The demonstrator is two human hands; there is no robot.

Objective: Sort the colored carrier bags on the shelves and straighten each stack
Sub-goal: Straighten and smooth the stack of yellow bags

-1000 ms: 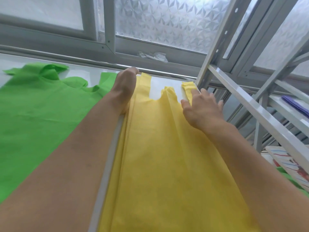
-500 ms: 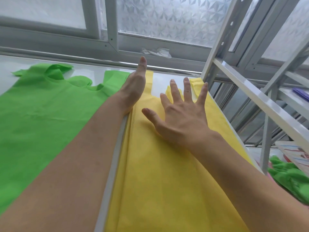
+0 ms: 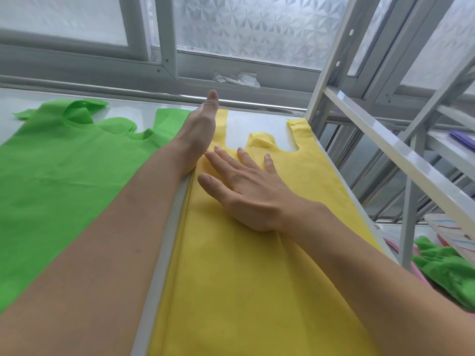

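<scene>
Head view showed the yellow bag stack (image 3: 257, 253) lying flat on the white shelf (image 3: 257, 122), handles pointing toward the window frame (image 3: 77, 62). The right hand (image 3: 246, 191) lay palm-down on the upper part of the yellow bag stack, fingers straight and spread, grip released; this placement probably served to press the layers flat and hold them while they were aligned. The left hand (image 3: 203, 127) stood on edge along the stack's left side, at the left handle, fingers straight, grip released and grasping nothing; it appeared to act as a fence squaring that edge. The forearm ran down the same side, over the grey divider strip (image 3: 164, 240). Left of the yellow bag stack, beyond the strip, lay the green bag stack (image 3: 64, 170), its handles rumpled and apparently not yet straightened. Right of the yellow bag stack rose the rack upright (image 3: 331, 65); lower right of the stack lay loose green bags (image 3: 447, 268). Judged step: straightening the yellow stack.
</scene>
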